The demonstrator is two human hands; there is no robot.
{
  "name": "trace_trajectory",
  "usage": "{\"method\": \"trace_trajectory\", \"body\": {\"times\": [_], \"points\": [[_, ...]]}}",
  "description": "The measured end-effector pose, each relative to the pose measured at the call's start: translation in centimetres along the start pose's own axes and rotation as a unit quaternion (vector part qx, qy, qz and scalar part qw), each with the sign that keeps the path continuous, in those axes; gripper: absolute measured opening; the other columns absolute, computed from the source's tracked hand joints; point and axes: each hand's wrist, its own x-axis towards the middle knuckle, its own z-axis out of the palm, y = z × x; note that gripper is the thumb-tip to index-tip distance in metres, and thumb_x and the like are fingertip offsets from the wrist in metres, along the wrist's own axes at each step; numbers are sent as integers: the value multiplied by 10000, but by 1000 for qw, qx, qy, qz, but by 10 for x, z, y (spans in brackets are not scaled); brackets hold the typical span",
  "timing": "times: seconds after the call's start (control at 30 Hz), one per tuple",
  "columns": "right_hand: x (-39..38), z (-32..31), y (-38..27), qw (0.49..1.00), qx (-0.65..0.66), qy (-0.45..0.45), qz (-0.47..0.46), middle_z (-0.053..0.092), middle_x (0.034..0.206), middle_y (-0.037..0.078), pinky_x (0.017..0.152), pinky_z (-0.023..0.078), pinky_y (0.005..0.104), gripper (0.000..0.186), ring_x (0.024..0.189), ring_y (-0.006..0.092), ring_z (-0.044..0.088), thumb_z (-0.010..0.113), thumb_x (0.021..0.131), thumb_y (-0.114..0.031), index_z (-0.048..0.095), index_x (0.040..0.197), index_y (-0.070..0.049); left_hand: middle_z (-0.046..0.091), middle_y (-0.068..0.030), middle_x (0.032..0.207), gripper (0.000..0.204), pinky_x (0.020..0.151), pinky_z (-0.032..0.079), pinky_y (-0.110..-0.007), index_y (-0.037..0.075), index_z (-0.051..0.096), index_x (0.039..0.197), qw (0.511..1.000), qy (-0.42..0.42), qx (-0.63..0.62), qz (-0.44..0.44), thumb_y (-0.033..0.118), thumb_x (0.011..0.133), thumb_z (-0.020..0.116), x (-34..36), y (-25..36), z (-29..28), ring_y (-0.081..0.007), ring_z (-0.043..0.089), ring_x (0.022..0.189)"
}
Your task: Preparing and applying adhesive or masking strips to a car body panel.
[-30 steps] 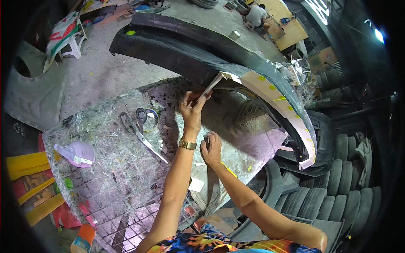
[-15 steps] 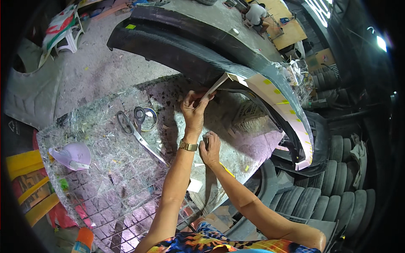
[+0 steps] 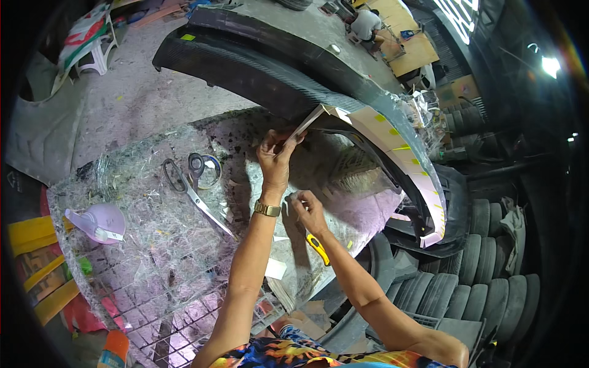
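Observation:
My left hand (image 3: 276, 156), with a gold watch on its wrist, pinches the lower end of a narrow white strip (image 3: 307, 121). The strip slants up to the pale lining of a black curved car bumper (image 3: 245, 69). Yellow-green tape tabs dot that lining. Closer to me, my right hand (image 3: 310, 211) hovers with its fingers curled together; whatever they hold, if anything, I cannot make out. A yellow utility knife (image 3: 318, 250) lies beside the right wrist. Left of my forearm, large scissors (image 3: 195, 195) rest on the table next to a tape roll (image 3: 211, 170).
The scuffed worktable (image 3: 153, 264) shows wire mesh at its near side. On it stand a lilac funnel-like cup (image 3: 101, 223) and a white offcut (image 3: 275, 268). Stacked tyres (image 3: 485, 300) fill the right. A person (image 3: 367, 26) sits far off at the back.
My right hand has shifted slightly, uncovering the yellow utility knife. My left hand still pinches the white strip. The whole view has shifted a little.

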Motion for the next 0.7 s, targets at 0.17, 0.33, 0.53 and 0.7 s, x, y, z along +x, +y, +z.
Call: {"method": "trace_trajectory", "body": {"times": [0.17, 0.33, 0.53, 0.7], "points": [[36, -42, -115, 998, 2, 68, -9, 566, 765, -9, 656, 426, 220, 197, 732, 47, 500, 594, 968, -150, 599, 854, 10, 698, -116, 1014, 71, 898, 563, -353, 8, 628, 968, 1000, -4, -17, 1, -9, 900, 619, 0, -3, 3, -204, 692, 946], [72, -39, -208, 993, 6, 116, -25, 587, 594, 19, 511, 413, 207, 344, 546, 54, 533, 607, 978, -253, 616, 744, -2, 705, -120, 1022, 98, 880, 555, -321, -13, 655, 991, 1000, -6, -21, 17, 0, 896, 635, 1, -1, -3, -170, 687, 925], [103, -19, -205, 989, 54, 140, 3, 538, 487, 22, 367, 355, 229, 467, 377, 81, 488, 590, 983, -325, 602, 645, -3, 698, -123, 1022, 120, 872, 561, -319, -23, 648, 1000, 1000, 5, 17, -26, -18, 881, 657, 2, -5, -4, -183, 688, 938], [111, -14, -204, 985, 76, 155, -8, 542, 472, 32, 352, 361, 202, 488, 370, 81, 498, 591, 976, -386, 606, 637, -36, 690, -117, 1017, 122, 887, 564, -335, -22, 635, 999, 1000, -17, -4, 17, -63, 886, 615, 1, -4, -4, -192, 686, 953]]}}
